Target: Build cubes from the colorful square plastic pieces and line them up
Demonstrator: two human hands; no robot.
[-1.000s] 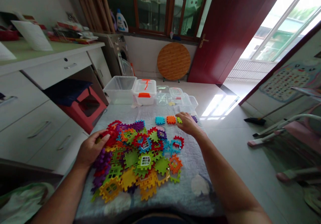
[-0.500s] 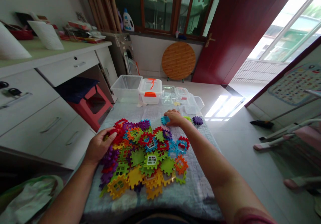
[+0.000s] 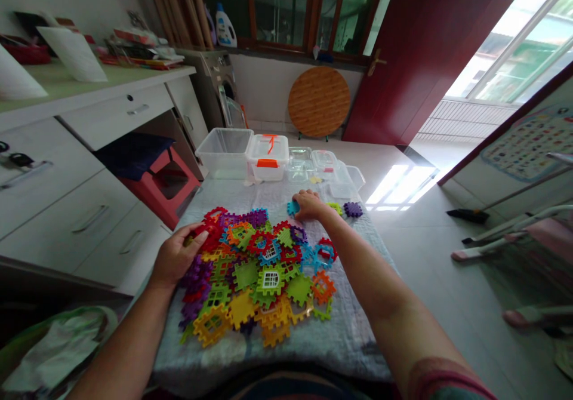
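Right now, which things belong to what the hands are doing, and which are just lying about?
Likely involved:
blue interlocking tile
red interlocking tiles
mixed tile pile
green tile
purple tile
open clear bin

Apparently lying about:
red stool
round wooden tabletop
detergent bottle
broom

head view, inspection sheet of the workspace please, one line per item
Surface: wrinkled grey-blue patterned fabric cloth
Pieces: heap of multicoloured toothed plastic tiles; farther off, green toothed tile and purple toothed tile
Clutter: open transparent rectangular plastic bin, lidded translucent plastic box with orange latches, at far edge
Hands: left hand touches red plastic tiles at heap's left; right hand at light-blue toothed tile; both grips partly hidden
Cables: nothing seen
Surroundings: red plastic stool at left, round brown wooden tabletop standing upright, dark-red door
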